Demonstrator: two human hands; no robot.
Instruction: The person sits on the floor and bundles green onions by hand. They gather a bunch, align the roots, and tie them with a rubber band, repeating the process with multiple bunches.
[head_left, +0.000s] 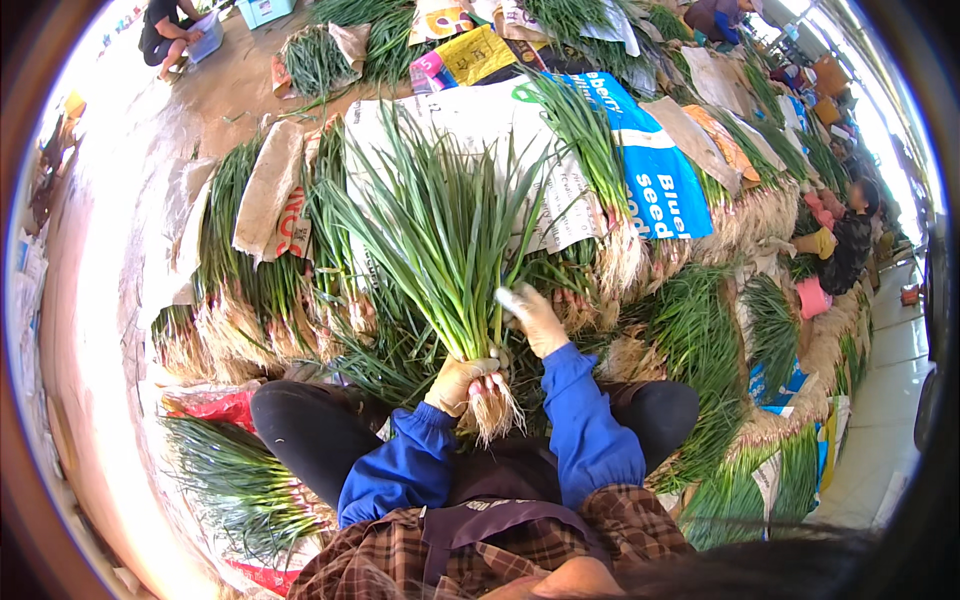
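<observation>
A bunch of green onion plants (450, 255) stands upright before me, leaves fanned away from my body. My left hand (463, 381), in a pale glove, is closed around the bunch just above its pinkish bulbs and stringy roots (493, 412). My right hand (534, 315), also gloved and partly blurred, is raised at the right side of the stalks. Its fingers are close to the leaves; whether they touch or pinch any is unclear. Loose onion plants (390, 352) lie beneath the bunch, partly hidden by it.
Ahead lie rows of rooted bundles (240, 322) under paper sacks (270, 191), a white sack (457, 112) and a blue sack (664, 180). More onions are piled at my left (232, 480) and right (697, 345). Another person (851, 240) sits at far right; one with a plastic tub (205, 37) crouches far left.
</observation>
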